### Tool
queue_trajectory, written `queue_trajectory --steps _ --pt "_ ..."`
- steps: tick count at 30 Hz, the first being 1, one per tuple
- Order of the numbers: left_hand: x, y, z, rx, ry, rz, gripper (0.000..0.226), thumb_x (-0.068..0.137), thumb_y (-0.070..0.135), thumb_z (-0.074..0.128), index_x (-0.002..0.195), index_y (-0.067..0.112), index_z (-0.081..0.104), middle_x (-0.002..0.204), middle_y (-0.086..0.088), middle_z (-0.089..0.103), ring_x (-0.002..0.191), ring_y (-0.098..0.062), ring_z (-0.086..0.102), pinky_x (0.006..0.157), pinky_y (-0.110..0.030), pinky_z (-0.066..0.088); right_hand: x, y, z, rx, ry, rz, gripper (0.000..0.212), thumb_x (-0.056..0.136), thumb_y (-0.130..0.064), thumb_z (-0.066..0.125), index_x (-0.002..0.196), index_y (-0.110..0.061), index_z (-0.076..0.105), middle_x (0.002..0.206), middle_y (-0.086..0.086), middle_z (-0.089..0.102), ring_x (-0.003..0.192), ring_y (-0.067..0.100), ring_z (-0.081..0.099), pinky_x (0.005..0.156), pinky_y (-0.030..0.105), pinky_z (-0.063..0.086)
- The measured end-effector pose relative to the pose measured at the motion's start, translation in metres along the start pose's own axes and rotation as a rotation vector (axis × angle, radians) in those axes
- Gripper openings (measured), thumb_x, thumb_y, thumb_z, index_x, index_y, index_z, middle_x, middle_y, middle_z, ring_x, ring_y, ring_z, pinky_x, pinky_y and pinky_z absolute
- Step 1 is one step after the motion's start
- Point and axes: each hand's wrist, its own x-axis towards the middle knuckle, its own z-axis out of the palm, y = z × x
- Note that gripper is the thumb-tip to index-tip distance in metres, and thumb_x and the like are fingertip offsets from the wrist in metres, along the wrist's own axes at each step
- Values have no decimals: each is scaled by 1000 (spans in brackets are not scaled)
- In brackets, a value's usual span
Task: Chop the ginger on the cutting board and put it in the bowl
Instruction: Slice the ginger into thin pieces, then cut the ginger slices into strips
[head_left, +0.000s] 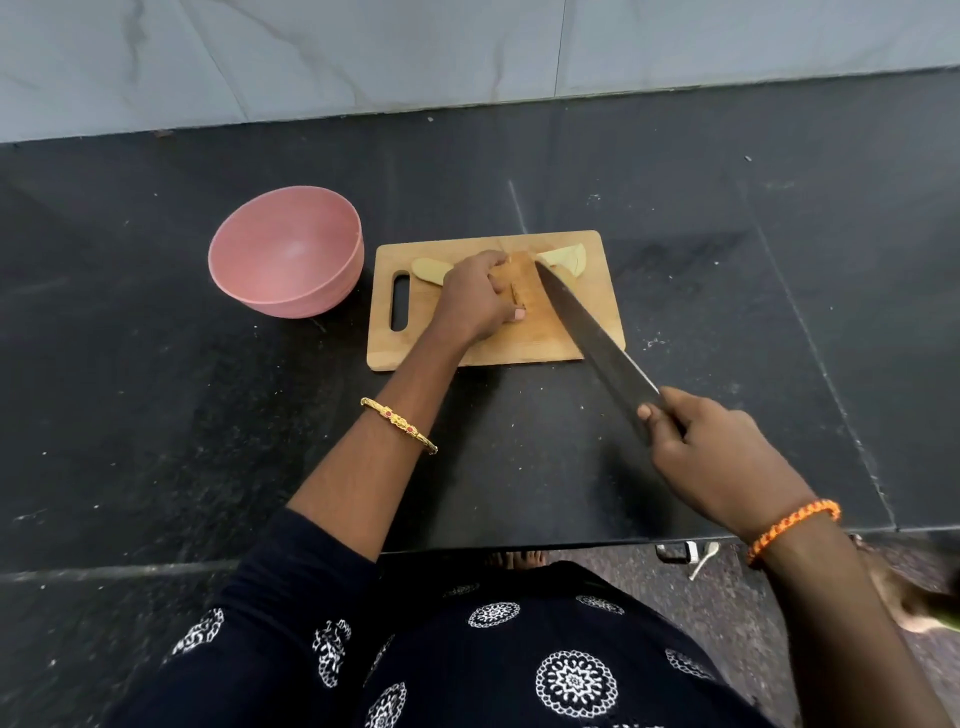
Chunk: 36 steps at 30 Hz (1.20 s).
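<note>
Ginger (432, 270): my left hand (478, 299) is covering its middle, leaving only the ends showing. Knife (597, 332): my right hand (722, 457) is hiding the handle; the tip is lying against the ginger, contact unclear. Cutting board (519, 348): my hand and the blade are masking its centre. Blurred shape (919, 597) at the right edge: unidentifiable, running off frame. Small items (685, 556) below the counter: too small to name.

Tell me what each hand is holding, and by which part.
Right hand grips the knife by its handle. Left hand rests on the cutting board over the ginger; any grip is hidden.
</note>
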Motion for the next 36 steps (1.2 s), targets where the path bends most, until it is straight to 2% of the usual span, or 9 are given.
queue_trajectory --steps 7,10,12,16,20,25,30,33,36 --pt "-3 1 -7 58 51 103 61 80 2 66 135 18 45 123 -6 54 102 -16 56 82 -21 45 18 -6 17 -111 209 -39 21 97 -34 39 88 -18 50 70 7 53 72 37 56 63 35 44" --pt "-4 9 -7 72 92 245 43 84 22 64 126 22 55 123 -5 53 105 -16 54 88 -25 45 17 -4 24 -132 256 -7 19 95 -33 42 89 -17 50 78 12 57 77 39 58 64 36 44" --pt "1 11 -1 127 83 266 44 81 39 66 123 26 58 125 -5 51 114 -18 47 93 -30 41 16 -4 28 -133 288 12 19 93 -32 44 92 -16 52 79 13 57 79 40 59 63 36 42" --pt "11 14 8 223 29 223 49 75 44 70 120 28 60 126 -6 48 120 -22 41 98 -40 41 12 -3 29 -109 361 35 19 89 -33 49 91 -15 53 77 12 60 74 39 58 62 35 42" --pt "19 21 2 130 40 230 30 80 26 69 109 17 69 118 -3 62 99 -10 54 81 -22 43 7 3 28 -66 447 90 19 84 -35 55 85 -16 52 62 3 49 66 33 49 60 33 38" --pt "29 21 -4 32 -15 166 22 85 23 65 103 13 72 102 1 69 82 -4 57 62 -12 41 5 11 31 3 524 159 20 78 -37 58 82 -18 52 67 2 59 66 31 52 60 31 38" --pt "38 15 -8 -97 -43 50 20 85 28 65 99 16 73 91 5 67 80 -4 57 63 -17 39 7 15 34 108 502 215 19 74 -37 59 78 -19 54 69 -3 62 70 28 54 63 30 39" --pt "41 13 -16 -170 -26 -13 19 87 27 63 94 13 73 82 2 69 69 -3 59 64 -18 45 6 16 29 189 459 218 18 72 -36 57 76 -18 55 66 -4 62 71 27 56 63 31 41" --pt "43 10 -21 -172 -31 -21 21 89 29 61 98 13 71 88 0 71 71 -4 62 65 -18 49 4 15 20 277 454 198 24 64 -37 46 73 -16 55 60 -3 60 65 21 54 57 28 37"
